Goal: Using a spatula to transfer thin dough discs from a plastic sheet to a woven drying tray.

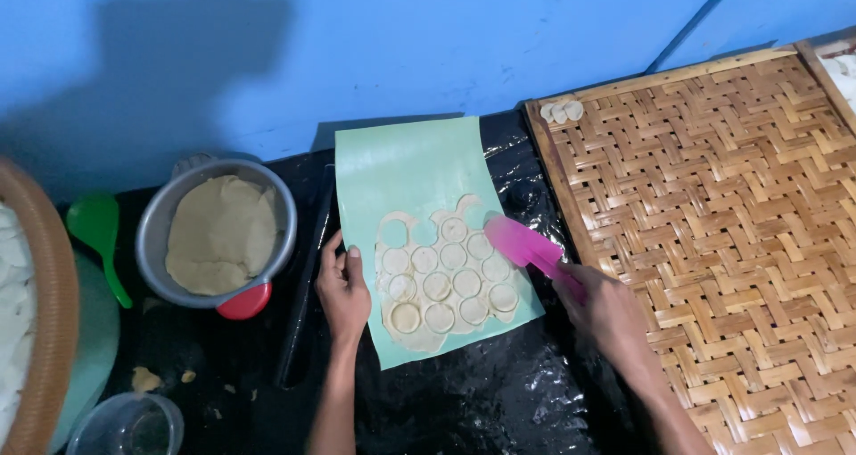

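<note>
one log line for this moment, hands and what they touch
left hand: flat on edge of green sheet | right hand: holds pink scraper at rolled dough cut into circles | nearby: metal pot of dough

Black plastic sheeting (499,401) at lower centre is lying open; a metal dough bowl (217,234) is blocking the left, a woven bamboo tray (713,223) the right.

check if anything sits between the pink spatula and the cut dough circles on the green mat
Nothing visible does. The pink spatula, held in the right hand, has its blade tip at the right edge of the dough circles on the green mat.
</note>
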